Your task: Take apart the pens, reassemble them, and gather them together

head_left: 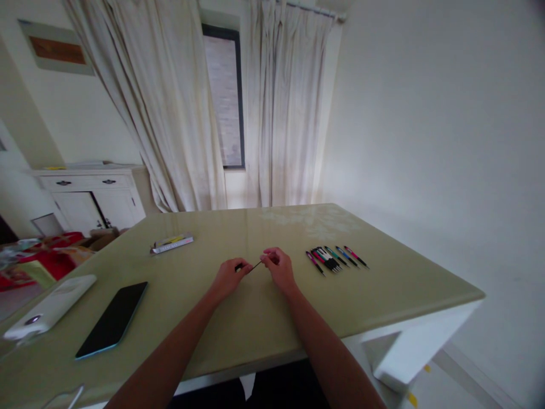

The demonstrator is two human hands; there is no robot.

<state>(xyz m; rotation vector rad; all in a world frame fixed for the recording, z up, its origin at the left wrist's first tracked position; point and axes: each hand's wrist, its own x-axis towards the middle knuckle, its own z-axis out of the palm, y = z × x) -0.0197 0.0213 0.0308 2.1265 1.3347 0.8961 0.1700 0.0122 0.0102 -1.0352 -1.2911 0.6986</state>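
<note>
Both hands are just above the middle of the table (pixel 200 335). My left hand (pixel 230 276) is closed, with a dark object partly hidden in its fingers. Between the hands runs a thin dark stick-like piece (pixel 255 266), its left end at my left fingertips and its right end at the pinched fingertips of my right hand (pixel 279 267). What the piece is exactly is too small to tell. To the right of my right hand lies a group of pens (pixel 327 259), several of them side by side, with pink, blue, teal and white barrels and black grips.
A narrow box with yellow items (pixel 172 244) lies at the back left. Nearer on the left are a dark tablet (pixel 113 321) and a white device (pixel 51 307). A white cable (pixel 75 396) lies at the front left edge. Curtains and a wall stand behind.
</note>
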